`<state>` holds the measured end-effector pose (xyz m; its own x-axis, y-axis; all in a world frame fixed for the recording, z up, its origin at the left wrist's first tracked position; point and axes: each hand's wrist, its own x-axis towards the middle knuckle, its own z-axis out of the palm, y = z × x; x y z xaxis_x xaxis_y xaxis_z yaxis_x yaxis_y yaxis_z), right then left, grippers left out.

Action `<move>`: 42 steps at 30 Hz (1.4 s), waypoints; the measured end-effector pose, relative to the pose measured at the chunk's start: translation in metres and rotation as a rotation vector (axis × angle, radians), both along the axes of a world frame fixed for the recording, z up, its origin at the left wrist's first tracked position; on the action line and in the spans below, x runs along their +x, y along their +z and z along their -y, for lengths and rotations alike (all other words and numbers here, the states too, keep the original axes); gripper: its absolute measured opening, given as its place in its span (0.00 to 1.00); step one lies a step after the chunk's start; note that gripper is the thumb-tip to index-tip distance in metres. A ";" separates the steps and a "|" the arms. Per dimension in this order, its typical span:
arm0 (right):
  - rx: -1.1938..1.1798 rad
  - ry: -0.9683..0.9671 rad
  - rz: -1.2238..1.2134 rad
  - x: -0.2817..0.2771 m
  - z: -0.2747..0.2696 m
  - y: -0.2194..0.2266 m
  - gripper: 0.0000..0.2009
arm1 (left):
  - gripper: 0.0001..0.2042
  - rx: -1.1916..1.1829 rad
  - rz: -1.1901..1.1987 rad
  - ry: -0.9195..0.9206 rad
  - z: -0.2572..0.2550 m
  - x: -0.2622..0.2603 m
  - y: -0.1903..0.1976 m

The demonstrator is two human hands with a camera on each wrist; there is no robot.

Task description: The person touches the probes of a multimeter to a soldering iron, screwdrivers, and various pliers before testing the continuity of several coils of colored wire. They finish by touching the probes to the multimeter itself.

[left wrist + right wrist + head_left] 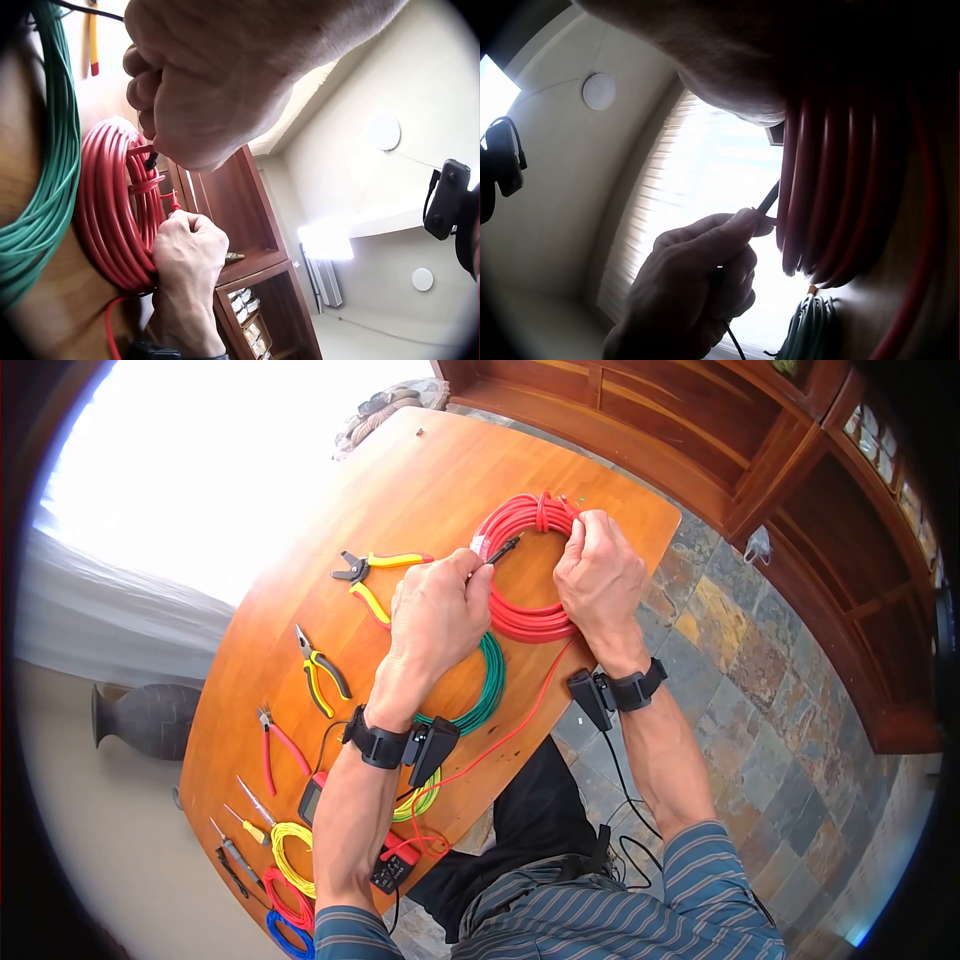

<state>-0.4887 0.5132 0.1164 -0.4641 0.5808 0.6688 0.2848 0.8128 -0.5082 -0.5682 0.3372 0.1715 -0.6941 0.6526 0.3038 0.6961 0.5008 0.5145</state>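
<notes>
A thick coil of red cable (535, 625) is at the right-hand end of a wooden table (400, 485); whether it lies fully flat there I cannot tell; red turns wrapped across its far side probably keep the loops together.

The hands are apart, one at each side of the coil; the left hand (440, 605) pinches a slim black probe (506, 548) slanting over the coil's open middle, a fingertip grip that seems suited to something so thin; the right wrist view adds a short reddish piece between those fingertips and the coil, likely a cable end; the right hand (603, 575) curls at the opposite edge, pinching a small red tip (175, 202), probably to keep it pointed and steady.

A thin red lead (500, 738) trails slackly to a red-and-black meter (391, 872) by the left forearm, its slack likely giving the hands room; a green coil (490, 685) sits just beside the red one; yellow-handled strippers (355, 570), pliers (318, 670) and screwdrivers (250, 825) lie to the left, seemingly set within reach.
</notes>
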 end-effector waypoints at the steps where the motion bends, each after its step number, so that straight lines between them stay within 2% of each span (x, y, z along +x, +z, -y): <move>1: 0.002 0.000 -0.002 0.000 0.000 0.000 0.06 | 0.10 0.016 -0.025 -0.009 0.001 0.000 -0.001; 11: 0.011 -0.021 0.005 -0.001 0.001 -0.001 0.06 | 0.09 -0.008 0.031 -0.023 0.013 0.004 -0.013; 13: 0.016 -0.015 -0.008 -0.001 0.001 -0.001 0.06 | 0.11 -0.082 0.145 0.008 0.014 0.006 -0.010; 17: 0.027 -0.016 -0.004 -0.001 0.001 0.001 0.06 | 0.09 0.017 0.066 -0.027 0.016 0.007 -0.018; 22: 0.017 -0.020 0.026 0.000 0.001 0.002 0.06 | 0.10 -0.079 0.119 -0.026 0.020 0.010 -0.008; 42: -0.005 -0.036 -0.006 0.000 0.001 0.002 0.07 | 0.10 -0.052 0.117 -0.055 0.043 0.018 0.009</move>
